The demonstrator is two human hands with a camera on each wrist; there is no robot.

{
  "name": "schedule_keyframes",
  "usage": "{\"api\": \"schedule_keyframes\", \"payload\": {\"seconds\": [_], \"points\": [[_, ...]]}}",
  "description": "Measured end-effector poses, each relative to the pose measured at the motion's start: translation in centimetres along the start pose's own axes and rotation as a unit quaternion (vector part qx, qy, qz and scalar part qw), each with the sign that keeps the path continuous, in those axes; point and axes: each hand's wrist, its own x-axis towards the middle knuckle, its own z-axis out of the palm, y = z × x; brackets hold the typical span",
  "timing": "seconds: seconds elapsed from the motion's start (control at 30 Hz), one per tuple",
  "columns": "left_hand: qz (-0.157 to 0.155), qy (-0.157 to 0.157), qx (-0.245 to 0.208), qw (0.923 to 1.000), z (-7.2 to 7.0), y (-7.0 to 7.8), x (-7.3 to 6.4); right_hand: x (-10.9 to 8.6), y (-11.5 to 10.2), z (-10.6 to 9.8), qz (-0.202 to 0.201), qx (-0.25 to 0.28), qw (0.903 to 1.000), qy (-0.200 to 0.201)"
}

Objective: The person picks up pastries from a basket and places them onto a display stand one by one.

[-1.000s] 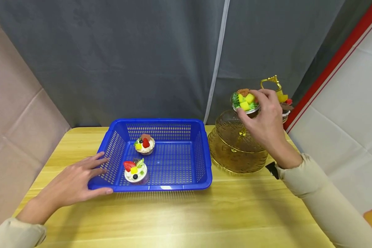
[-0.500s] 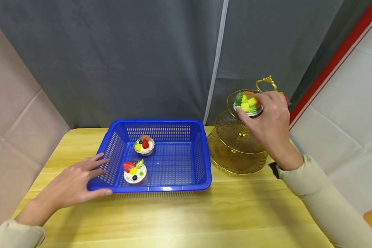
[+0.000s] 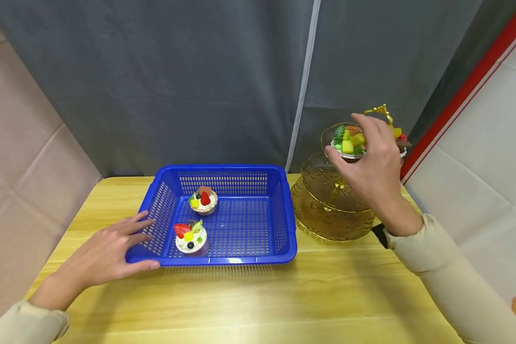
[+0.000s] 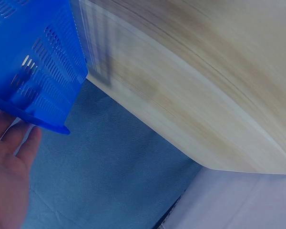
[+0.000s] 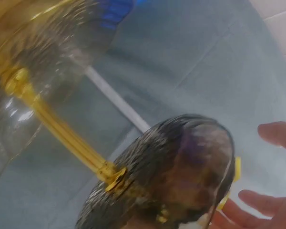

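R grip [image 3: 375, 165] spread wide around fruit cup [image 3: 347, 146] atop gold stand [image 3: 333, 227], upper rt; I can't confirm it's touching, wrist cam's blurry. L grip [image 3: 107, 251] rests loosely on basket [image 3: 289, 220] rim, lower left. I'd judge fruit cup + chocolate-topped cup [image 3: 402, 143] placed; tart [image 3: 203, 203], cream cup [image 3: 193, 241] remain in basket.

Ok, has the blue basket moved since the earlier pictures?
No; in the head view, the blue basket keeps its place relative to the pale curtain seam.
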Motion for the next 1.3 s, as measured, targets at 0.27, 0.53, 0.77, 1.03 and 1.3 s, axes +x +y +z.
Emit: {"api": "schedule_keyframes", "payload": {"seconds": [0.27, 0.53, 0.77, 1.03, 1.3], "points": [[-0.003, -0.001, -0.001, 1.0, -0.1, 0.2, 0.0, 0.3, -1.7, 1.0, -0.056, 0.066, 0.9951, -0.047], [-0.008, -0.004, 0.0, 1.0, -0.2, 0.2, 0.0, 1.0, -3.7, 2.9, -0.088, 0.165, 0.9641, -0.188], [-0.008, -0.006, -0.003, 0.9999, -0.2, 0.2, 0.0, 1.2, -4.7, 5.0, -0.078, 0.269, 0.8765, -0.391], [0.001, 0.006, -0.004, 1.0, -0.1, 0.2, -0.1, 0.6, -5.9, 7.6, -0.075, 0.309, 0.8134, -0.487], [-0.014, -0.005, -0.009, 0.9999, -0.2, 0.4, 0.0, 0.1, -7.3, 10.5, -0.096, 0.329, 0.7906, -0.508]]}}
